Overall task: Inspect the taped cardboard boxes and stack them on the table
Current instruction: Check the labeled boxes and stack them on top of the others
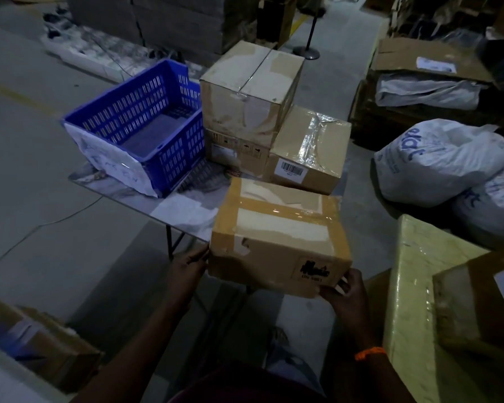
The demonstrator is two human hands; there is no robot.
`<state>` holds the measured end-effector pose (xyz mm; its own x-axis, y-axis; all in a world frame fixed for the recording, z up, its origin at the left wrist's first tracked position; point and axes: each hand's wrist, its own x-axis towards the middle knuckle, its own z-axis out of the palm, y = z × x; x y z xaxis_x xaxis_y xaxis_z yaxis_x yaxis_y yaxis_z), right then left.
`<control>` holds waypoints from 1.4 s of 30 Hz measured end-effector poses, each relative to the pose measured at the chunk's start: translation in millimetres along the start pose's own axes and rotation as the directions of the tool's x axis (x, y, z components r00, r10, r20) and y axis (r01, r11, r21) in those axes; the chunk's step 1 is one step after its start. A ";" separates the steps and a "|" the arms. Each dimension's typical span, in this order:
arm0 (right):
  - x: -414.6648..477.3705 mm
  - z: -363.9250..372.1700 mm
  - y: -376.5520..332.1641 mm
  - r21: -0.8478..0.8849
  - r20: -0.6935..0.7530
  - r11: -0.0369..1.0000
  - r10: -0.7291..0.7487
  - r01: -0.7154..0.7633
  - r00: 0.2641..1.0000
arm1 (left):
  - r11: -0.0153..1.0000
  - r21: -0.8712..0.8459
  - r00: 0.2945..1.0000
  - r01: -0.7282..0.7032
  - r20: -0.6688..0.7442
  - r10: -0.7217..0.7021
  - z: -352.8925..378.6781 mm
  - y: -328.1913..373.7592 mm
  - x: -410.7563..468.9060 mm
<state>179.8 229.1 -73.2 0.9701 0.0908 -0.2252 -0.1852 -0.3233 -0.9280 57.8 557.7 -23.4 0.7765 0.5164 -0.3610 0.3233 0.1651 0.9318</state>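
Hands: two, both working on one carton; the left hand is pressing flat against its left end, and the right hand is curling round its near right corner, thumb on the front face.
Held box: one taped carton, sitting level at the near edge of the worktop and jutting out over it toward the person; whether its far edge is touching the surface cannot be told.
Stacked boxes: two, at the far side of the worktop, the upper box resting on the lower box.
Barcode box: one, sitting just right of the stack and touching it, just beyond the held box.
Boxes counted: four at the worktop in all.
Blue crate: one, standing on the left of the worktop, with white paper hanging over its near end.
White sacks: two, lying on the floor to the right.
Wristband: one orange band, circling the right wrist.
Yellow wrapped carton: one, standing near right.
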 end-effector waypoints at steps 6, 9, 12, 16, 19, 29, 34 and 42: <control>-6.4 -11.6 20.3 -0.055 0.021 0.996 0.070 -0.069 0.997 | 0.975 0.030 0.975 0.220 -0.037 -0.218 -2.1 -30.0 -11.2; 2.4 -15.7 24.1 -0.044 0.015 0.993 0.106 -0.105 0.994 | 0.971 0.018 0.971 0.237 -0.035 -0.236 2.6 -23.9 -6.6; 15.3 -18.9 14.0 -0.002 0.021 0.988 0.156 -0.156 0.988 | 0.981 0.076 0.983 0.181 0.029 -0.183 3.2 -18.2 5.4; 27.8 -10.1 -14.8 0.021 -0.010 0.994 0.108 -0.108 0.994 | 0.981 0.174 0.992 0.084 0.077 -0.099 7.8 -6.3 28.0; 46.6 0.7 -37.2 0.013 0.036 0.997 0.072 -0.073 0.997 | 0.977 0.212 0.996 0.021 0.079 -0.038 20.7 17.8 41.8; 74.0 15.1 -68.7 -0.074 0.073 0.997 0.029 -0.024 0.997 | 0.966 0.249 0.996 0.067 0.046 -0.081 47.8 43.4 78.3; 60.8 -2.7 -90.8 0.186 -0.119 0.981 -0.041 0.062 0.992 | 0.997 -0.063 0.999 0.047 -0.023 -0.049 46.0 47.2 67.7; 51.5 -16.6 -115.1 0.506 -0.131 0.862 0.096 -0.016 0.987 | 0.963 -0.258 0.997 0.078 -0.007 -0.083 47.8 71.7 48.6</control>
<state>253.6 255.3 26.9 0.9600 -0.0654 -0.2723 -0.2552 0.1966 -0.9467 144.5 554.5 24.1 0.7432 0.5070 -0.4365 0.2325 0.4161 0.8791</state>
